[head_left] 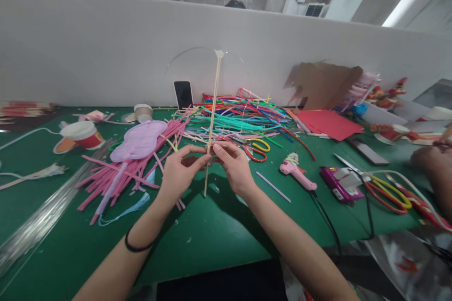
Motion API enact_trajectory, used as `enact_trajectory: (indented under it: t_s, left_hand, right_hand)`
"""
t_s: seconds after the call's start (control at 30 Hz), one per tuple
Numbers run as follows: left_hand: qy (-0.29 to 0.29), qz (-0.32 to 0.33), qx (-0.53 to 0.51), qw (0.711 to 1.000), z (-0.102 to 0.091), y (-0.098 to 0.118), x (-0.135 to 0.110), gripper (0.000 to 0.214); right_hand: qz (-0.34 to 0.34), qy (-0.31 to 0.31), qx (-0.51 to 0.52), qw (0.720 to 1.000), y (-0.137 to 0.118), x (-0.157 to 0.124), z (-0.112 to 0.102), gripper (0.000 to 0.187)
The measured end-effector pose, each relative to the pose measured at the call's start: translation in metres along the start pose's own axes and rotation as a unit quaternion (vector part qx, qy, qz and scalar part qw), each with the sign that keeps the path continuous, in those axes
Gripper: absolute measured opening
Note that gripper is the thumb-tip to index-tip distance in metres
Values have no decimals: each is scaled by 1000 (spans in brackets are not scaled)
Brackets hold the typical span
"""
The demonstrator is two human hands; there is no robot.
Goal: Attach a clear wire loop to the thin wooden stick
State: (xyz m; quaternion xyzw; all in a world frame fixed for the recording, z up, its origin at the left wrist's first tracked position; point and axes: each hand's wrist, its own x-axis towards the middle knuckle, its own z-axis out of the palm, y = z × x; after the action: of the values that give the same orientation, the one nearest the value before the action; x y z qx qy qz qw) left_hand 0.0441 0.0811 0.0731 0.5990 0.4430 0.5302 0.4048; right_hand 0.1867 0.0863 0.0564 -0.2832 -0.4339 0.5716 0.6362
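A pale wooden stick [214, 96] stands nearly upright in front of me, leaning slightly right at the top. Whitish glue [219, 53] covers its upper end, where a thin clear wire [190, 49] arcs out to both sides. My left hand [181, 168] pinches the stick's lower part between thumb and fingers. Close beside it, my right hand [233, 164] grips the same stick, thumb on its near side. The stick's lower tip shows below my fingers, above the green table [219, 244].
Behind my hands lie colourful pipe cleaners [243, 115] and scissors [259, 148]. At left are a purple fuzzy fan shape [139, 141], pink strips and a paper cup [83, 135]. To the right are a pink glue gun [298, 174], a purple power strip [341, 186] and another person's hand [434, 160].
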Motion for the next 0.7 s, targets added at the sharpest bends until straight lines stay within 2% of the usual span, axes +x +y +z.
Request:
enact_trajectory:
  t_s: [0.2,0.7]
  left_hand:
    - [31,21,18,999,4,-1,-3,22]
    - [25,10,-4,1000,7,0,-4,22]
  right_hand:
    - [9,15,5,1000,0,1,-1,19]
    - [31,15,29,999,-2,2,-2,20]
